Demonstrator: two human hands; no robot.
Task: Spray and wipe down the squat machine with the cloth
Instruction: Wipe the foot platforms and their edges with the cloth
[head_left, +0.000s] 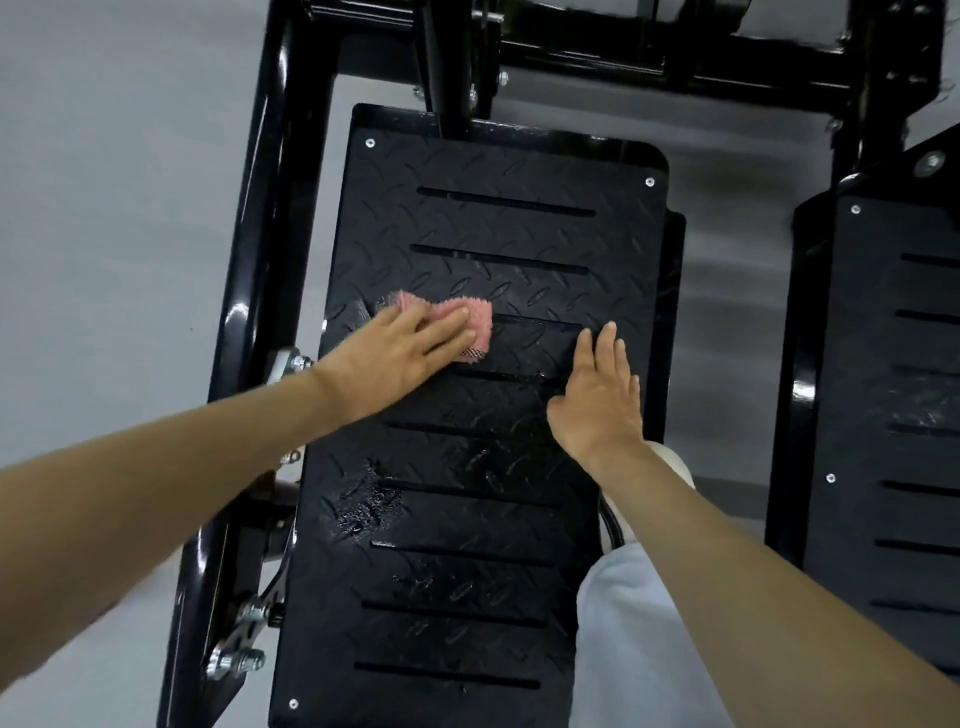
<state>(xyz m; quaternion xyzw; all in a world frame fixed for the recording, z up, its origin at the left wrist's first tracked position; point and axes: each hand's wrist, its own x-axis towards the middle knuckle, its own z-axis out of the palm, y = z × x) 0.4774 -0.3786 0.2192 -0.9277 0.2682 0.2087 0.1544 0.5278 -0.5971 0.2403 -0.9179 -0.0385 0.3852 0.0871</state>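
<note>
The squat machine's black tread-pattern footplate (483, 228) fills the middle of the view, with slots across it and wet patches low on its left side. A pink cloth (480, 325) lies on the plate near its left edge. My left hand (400, 353) presses flat on the cloth with straight fingers. My right hand (602, 395) rests flat on the plate to the right of the cloth, fingers straight and holding nothing. No spray bottle is in sight.
The machine's black steel frame (270, 182) runs along the left and across the top. A second footplate (904, 415) stands at the right. Grey floor (104, 208) lies to the left. My leg in light trousers (639, 649) is at the bottom right.
</note>
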